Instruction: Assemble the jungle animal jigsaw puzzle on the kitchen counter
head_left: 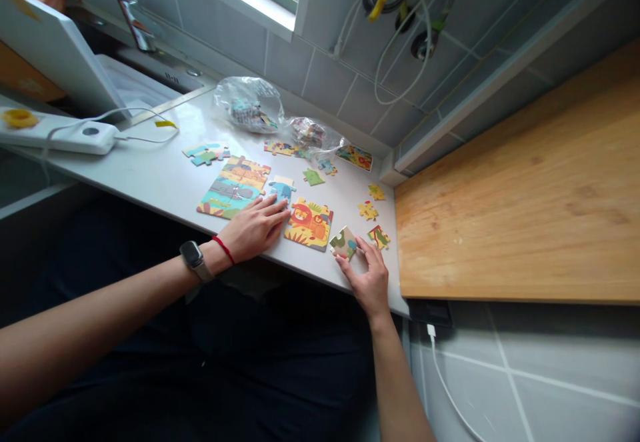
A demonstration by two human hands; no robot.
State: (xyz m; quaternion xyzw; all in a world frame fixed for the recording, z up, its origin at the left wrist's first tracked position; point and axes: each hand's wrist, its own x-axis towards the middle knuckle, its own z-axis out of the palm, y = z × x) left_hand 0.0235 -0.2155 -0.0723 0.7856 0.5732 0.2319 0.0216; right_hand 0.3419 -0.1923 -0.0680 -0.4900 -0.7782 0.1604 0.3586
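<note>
My right hand pinches a green and beige jigsaw piece by its edges, just right of the joined lion section. My left hand lies flat with fingers stretched out, its fingertips by the blue puzzle piece and the lion section's left edge. Left of those fingers is a larger joined section in teal and orange. A loose green piece lies behind the lion section. To the right are a dark patterned piece and yellow pieces.
Clear plastic bags with more pieces sit at the back by the tiled wall. A small picture card is near the corner. A wooden board borders the right side. A power strip and a sink are left.
</note>
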